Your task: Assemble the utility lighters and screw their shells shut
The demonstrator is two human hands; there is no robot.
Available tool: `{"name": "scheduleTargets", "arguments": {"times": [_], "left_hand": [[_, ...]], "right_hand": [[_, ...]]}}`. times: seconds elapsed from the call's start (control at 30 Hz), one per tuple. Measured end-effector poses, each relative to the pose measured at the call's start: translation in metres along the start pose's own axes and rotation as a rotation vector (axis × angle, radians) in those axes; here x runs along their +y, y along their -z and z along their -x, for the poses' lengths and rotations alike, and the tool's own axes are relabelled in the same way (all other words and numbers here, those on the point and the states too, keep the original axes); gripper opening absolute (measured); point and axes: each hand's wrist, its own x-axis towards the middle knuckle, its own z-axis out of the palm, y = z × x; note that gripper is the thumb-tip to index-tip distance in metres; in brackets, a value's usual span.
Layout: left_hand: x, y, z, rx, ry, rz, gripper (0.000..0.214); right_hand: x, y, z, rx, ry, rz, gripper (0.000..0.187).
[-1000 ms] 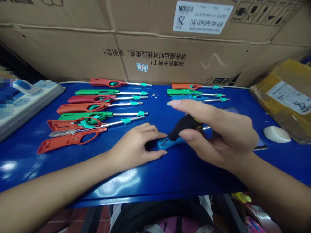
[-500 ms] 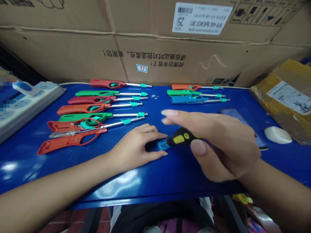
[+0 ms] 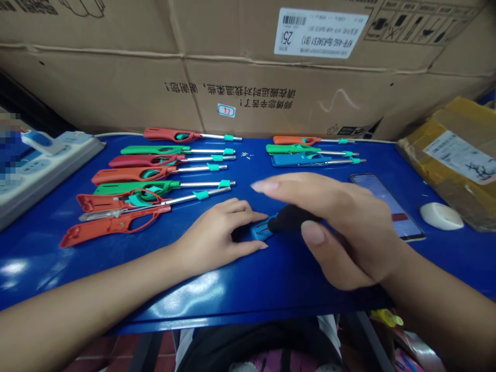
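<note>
My left hand (image 3: 222, 227) presses a blue gas lighter (image 3: 260, 230) to the table, thumb and fingers closed round its sides. Only the end of that lighter shows between the fingertips. My right hand (image 3: 349, 227) curls loosely about the black handle of a screwdriver (image 3: 292, 219), which stands over the lighter's visible end. Its tip is hidden by the handle. To the left lies an opened orange lighter (image 3: 112, 227), its two shell halves apart with a clear tank and metal tube between them.
Several assembled lighters (image 3: 139, 174) lie in a row at the left, and three more, including a blue one (image 3: 298, 159), at the back right. Small white pieces (image 3: 246, 154) lie between. A phone (image 3: 391, 206), white mouse (image 3: 442, 215), taped box (image 3: 457, 150) and power strip (image 3: 34, 165) flank them.
The screwdriver handle has turned, so its yellow patches no longer show. My right hand has shifted slightly left, with its fingers turned. My left hand and the blue lighter stay put.
</note>
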Motion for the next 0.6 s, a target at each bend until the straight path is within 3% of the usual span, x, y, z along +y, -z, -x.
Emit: {"name": "scheduleTargets", "arguments": {"times": [0.13,0.33,0.43,0.53,0.6], "left_hand": [[0.0010,0.0012,-0.0005,-0.018,0.026,0.008,0.036],[0.0021,0.0015,-0.0004,-0.015,0.020,-0.002,0.032],[0.0016,0.0006,0.0001,-0.004,0.009,-0.021,0.028],[0.0012,0.0002,0.0007,0.002,-0.003,-0.023,0.030],[0.0011,0.0002,0.0010,0.005,-0.006,-0.022,0.032]], "right_hand": [[-0.0052,-0.0007,0.0004,-0.042,-0.006,-0.034,0.038],[-0.0057,0.0007,-0.0047,-0.008,-0.048,0.197,0.032],[-0.0012,-0.0010,-0.0010,0.060,-0.075,0.091,0.040],[-0.0003,-0.0034,0.0025,0.032,-0.094,-0.050,0.048],[-0.0018,-0.0042,0.0019,0.020,-0.076,-0.068,0.043]]}}
